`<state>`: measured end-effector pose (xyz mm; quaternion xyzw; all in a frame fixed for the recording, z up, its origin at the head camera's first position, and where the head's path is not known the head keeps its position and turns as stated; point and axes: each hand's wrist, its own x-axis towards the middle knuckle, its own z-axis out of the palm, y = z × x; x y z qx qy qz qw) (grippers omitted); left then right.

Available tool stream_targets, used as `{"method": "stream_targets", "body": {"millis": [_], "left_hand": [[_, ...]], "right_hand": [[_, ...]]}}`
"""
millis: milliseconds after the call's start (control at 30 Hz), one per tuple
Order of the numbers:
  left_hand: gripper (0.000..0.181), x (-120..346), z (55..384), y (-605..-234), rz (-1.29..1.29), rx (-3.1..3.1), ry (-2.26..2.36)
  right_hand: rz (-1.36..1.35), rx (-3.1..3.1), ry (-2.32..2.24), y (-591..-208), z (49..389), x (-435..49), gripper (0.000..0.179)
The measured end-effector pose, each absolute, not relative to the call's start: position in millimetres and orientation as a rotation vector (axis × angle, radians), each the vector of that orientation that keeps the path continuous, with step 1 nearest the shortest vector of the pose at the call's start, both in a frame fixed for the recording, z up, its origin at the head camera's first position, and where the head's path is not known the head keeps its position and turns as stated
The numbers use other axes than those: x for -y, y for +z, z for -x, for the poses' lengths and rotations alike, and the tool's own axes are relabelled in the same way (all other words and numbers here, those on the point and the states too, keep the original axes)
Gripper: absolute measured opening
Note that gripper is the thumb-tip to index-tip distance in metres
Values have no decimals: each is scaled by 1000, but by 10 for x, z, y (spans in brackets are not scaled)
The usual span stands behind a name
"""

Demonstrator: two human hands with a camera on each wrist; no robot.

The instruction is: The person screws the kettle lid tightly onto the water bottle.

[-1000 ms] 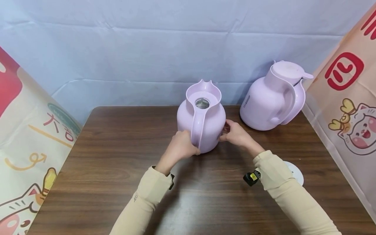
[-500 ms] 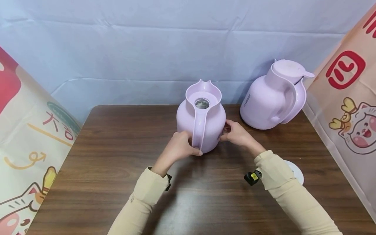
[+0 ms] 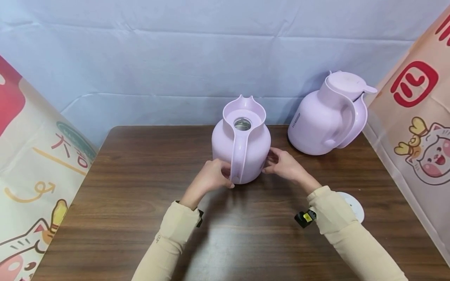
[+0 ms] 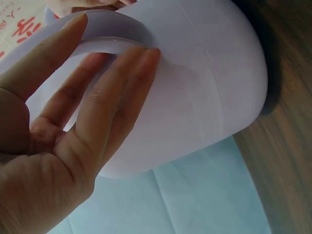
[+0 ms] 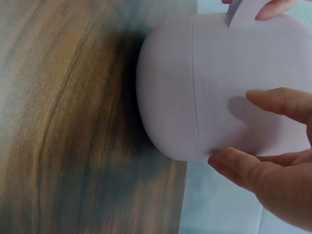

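A lilac thermos jug (image 3: 256,144) without a lid stands upright on the wooden table, its round mouth showing a shiny inner neck. Its handle faces the person. My left hand (image 3: 212,175) is at the handle's left side with fingers extended; in the left wrist view the thumb (image 4: 53,53) and fingers (image 4: 107,92) lie loosely about the handle (image 4: 109,45), not closed on it. On the jug's right side is my right hand (image 3: 283,164). Its thumb (image 5: 278,101) stands off the wall in the right wrist view, with the other fingertips (image 5: 222,158) right at the jug's side.
A second lilac jug (image 3: 313,123) with its lid on stands at the back right. Partly behind the right sleeve lies a white round disc (image 3: 354,207) on the table (image 3: 147,168). A pale cloth (image 3: 175,66) hangs behind; printed cloths flank both sides.
The left thumb has come away from the handle's lower end, and the left hand has drawn slightly left. My right hand has shifted a little right and down. The jug stays in place.
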<state>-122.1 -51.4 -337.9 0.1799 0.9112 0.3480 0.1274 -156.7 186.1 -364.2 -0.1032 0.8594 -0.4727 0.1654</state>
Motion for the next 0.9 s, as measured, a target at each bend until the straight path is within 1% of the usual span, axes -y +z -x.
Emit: {"method": "stream_targets", "body": {"millis": [233,433,633,900], "left_hand": [[20,541,1234,-3437,-555,-2602,1086],[18,533,1233,-3431,-563,-2624,1077],[18,500,1209,-3416,-503,-2652,1072],[18,466,1181,-3414,-464,-2679,1047]], "right_hand": [[329,-2558,-1214,-3579,1393,-2029,66],[348,-2747,-1088,-3486,1232,-2289,62],[255,-2864,-853,-3371,1095,-2596,55],[170,-2827,-656,-3415,1003,-2986,61]]}}
